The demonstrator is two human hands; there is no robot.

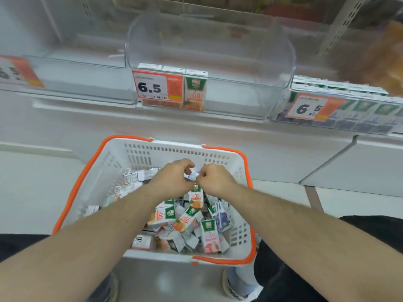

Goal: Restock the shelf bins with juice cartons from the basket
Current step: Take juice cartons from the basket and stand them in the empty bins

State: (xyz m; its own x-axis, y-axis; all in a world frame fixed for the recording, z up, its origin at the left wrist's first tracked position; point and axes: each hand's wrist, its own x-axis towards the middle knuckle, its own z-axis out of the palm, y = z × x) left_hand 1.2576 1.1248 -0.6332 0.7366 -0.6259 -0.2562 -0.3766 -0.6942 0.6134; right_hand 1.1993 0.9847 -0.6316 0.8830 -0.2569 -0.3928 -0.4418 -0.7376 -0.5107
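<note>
Both hands meet over the basket, pinching one carton between them.

The left hand (172, 179) and right hand (214, 180) curl their fingers round a small carton (192, 176) held above the far half of the white basket (174, 152), over the loose pile (187, 221) inside. On the shelf beyond, the middle clear bin (250, 92) holds three cartons (195, 92) at its left front corner.

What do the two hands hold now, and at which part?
Both the left hand and the right hand pinch one orange juice carton at its top end, above the basket. The carton hangs down below the grip.
</note>
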